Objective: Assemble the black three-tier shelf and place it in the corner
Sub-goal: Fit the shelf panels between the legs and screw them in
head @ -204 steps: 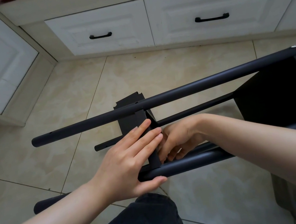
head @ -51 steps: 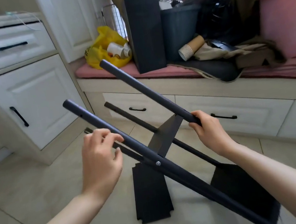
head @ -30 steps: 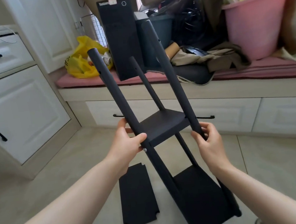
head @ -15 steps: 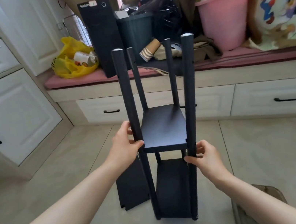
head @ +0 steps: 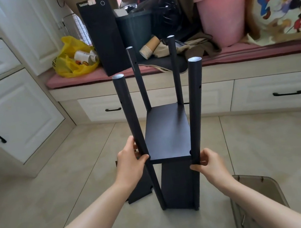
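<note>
**Shelf frame upright on the tiles**

The black shelf [head: 168,136] stood upright on the tiled floor [head: 76,173], near the white drawers [head: 279,92]. Two boards were fitted, and four poles rose free above the upper one. The left hand [head: 131,165] gripped the near left pole [head: 131,116] at the upper board's level. The right hand [head: 211,164] gripped the near right pole [head: 196,107] just below it. A loose black panel [head: 141,189] lay flat on the floor, left of the shelf and partly hidden by the left hand.

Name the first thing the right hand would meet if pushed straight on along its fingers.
The front right post, which the right hand grips now; past it, probably the middle board.
</note>
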The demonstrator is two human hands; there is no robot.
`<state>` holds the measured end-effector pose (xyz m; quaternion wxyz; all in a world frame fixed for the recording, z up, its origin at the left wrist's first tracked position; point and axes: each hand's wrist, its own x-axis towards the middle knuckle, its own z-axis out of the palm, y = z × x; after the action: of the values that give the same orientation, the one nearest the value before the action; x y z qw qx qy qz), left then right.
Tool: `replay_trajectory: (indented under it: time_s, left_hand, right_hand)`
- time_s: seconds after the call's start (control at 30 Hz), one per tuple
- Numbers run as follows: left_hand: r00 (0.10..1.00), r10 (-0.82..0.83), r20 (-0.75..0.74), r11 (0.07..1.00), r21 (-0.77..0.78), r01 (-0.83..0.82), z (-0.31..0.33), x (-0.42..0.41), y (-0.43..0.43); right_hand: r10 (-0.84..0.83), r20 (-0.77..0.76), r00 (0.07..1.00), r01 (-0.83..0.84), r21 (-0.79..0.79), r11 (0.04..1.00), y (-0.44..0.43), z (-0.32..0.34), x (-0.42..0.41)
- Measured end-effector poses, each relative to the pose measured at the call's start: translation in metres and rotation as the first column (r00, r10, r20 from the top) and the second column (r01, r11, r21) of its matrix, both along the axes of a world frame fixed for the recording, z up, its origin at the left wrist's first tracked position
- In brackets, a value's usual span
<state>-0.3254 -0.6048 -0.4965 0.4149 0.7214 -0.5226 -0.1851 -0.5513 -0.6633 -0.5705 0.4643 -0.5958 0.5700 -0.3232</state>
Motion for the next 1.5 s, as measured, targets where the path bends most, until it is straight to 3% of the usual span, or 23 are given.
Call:
replay_trajectory:
  time_s: [0.3,0.37,0.47,0.53,0.63,0.7,0.8,0.87,0.97,1.03,1.2,1.5]
  left_hand:
    - [0.998,0.058,0.032,0.998,0.003,-0.058,-0.013,-0.008,0.009]
    - [0.981,0.19,0.048,0.979,0.065,-0.193,-0.017,-0.014,0.011]
    - [0.911,0.412,-0.024,0.871,0.304,-0.386,-0.026,-0.025,0.016]
    - [0.955,0.298,-0.008,0.906,0.317,-0.28,-0.033,-0.037,0.02]
    - [0.963,-0.018,0.269,0.987,0.159,-0.027,-0.04,-0.059,0.022]
    - [0.888,-0.116,0.445,0.993,0.045,0.107,-0.04,-0.067,0.018]
    - [0.75,-0.135,0.647,0.966,-0.084,0.246,-0.041,-0.068,0.007]
    - [0.652,-0.185,0.735,0.949,-0.038,0.312,-0.047,-0.065,-0.004]
    - [0.557,-0.342,0.757,0.928,0.181,0.325,-0.057,-0.056,-0.019]
    - [0.541,-0.377,0.752,0.92,0.234,0.316,-0.065,-0.05,-0.025]
    - [0.588,-0.335,0.736,0.931,0.163,0.326,-0.076,-0.048,-0.025]
    - [0.581,-0.308,0.753,0.938,0.137,0.32,-0.081,-0.049,-0.023]
  right_hand:
    - [0.109,-0.1,0.989,-0.105,0.05,0.993,-0.001,0.005,-0.011]
    - [0.242,-0.202,0.949,-0.224,0.105,0.969,-0.01,0.018,-0.019]
    - [0.337,-0.304,0.891,-0.321,0.104,0.941,-0.021,0.052,-0.033]
    - [0.341,-0.314,0.886,-0.344,0.049,0.938,-0.024,0.077,-0.04]
    - [0.378,-0.258,0.889,-0.394,-0.014,0.919,-0.022,0.104,-0.043]
    - [0.406,-0.214,0.889,-0.422,-0.035,0.906,-0.018,0.112,-0.041]
    - [0.414,-0.178,0.893,-0.433,-0.081,0.898,-0.013,0.115,-0.035]
    - [0.401,-0.139,0.906,-0.418,-0.131,0.899,-0.011,0.114,-0.031]
    - [0.383,-0.141,0.913,-0.406,-0.207,0.89,-0.011,0.112,-0.028]
    - [0.378,-0.185,0.907,-0.412,-0.21,0.887,-0.013,0.111,-0.03]
    - [0.424,-0.257,0.868,-0.476,-0.191,0.858,-0.018,0.114,-0.034]
    - [0.478,-0.263,0.838,-0.532,-0.197,0.824,-0.023,0.124,-0.029]
